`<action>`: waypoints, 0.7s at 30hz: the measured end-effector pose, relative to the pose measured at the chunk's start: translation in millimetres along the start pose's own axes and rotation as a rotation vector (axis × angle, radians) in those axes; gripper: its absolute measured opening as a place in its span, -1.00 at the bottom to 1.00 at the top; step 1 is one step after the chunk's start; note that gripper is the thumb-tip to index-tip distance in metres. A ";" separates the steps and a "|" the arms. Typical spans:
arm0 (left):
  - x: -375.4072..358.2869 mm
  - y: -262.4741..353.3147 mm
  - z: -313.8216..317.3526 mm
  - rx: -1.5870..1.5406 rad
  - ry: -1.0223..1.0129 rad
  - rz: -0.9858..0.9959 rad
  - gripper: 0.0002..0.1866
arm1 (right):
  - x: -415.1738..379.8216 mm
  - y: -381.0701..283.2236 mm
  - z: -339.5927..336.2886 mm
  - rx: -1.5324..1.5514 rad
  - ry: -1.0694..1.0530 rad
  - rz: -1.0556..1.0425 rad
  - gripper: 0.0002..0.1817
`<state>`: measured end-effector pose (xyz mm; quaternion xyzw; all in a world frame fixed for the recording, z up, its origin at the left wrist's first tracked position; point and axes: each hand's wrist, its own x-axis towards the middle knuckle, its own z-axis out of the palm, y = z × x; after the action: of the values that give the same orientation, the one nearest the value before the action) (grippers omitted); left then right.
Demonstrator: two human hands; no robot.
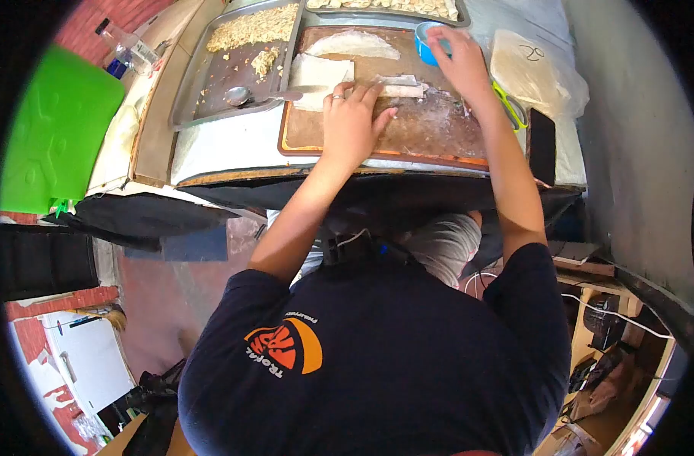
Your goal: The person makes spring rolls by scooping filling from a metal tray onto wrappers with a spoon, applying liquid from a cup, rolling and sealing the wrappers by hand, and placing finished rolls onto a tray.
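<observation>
My left hand [351, 121] lies with its fingers spread on the pale wrapper sheets [320, 80], its fingertips near a partly rolled strip [402, 89]. Up at the small blue bowl [425, 47] is my right hand [459, 61], its fingers bent at the rim; the fingertips are partly hidden. Both the sheets and the strip rest on a brown board [430, 137] with whitish smears. A half-round wrapper [354, 44] lies toward the board's far side.
To the left, a metal tray [199, 99] holds chopped filling [256, 32] and a spoon [238, 96]. Another filled tray [462, 17] stands behind. Green-handled scissors [514, 110], a black phone [542, 144] and a plastic bag of wrappers [526, 68] are at the right.
</observation>
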<state>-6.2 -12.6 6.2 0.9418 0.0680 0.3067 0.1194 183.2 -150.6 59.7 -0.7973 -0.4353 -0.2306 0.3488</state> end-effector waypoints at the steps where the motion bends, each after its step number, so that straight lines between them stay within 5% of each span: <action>1: -3.0 1.4 1.0 -0.003 0.015 0.002 -0.50 | 4.7 1.7 3.7 -0.153 -0.106 0.028 -0.55; 4: -5.8 0.2 4.2 -0.029 0.041 -0.001 -0.49 | 15.5 9.3 13.7 -0.507 -0.348 -0.012 -0.22; 11: -6.3 -0.2 2.9 -0.113 0.058 -0.009 -0.52 | 4.5 -6.7 -6.1 -0.141 -0.056 -0.024 -0.36; 21: -8.2 -2.0 1.4 -0.119 0.058 -0.007 -0.58 | -58.3 -60.2 36.1 -0.015 -0.243 -0.138 -0.45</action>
<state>-12.0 -12.6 0.0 0.9235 0.0566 0.3371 0.1743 104.1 -131.7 18.5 -0.7901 -0.5266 -0.1589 0.2707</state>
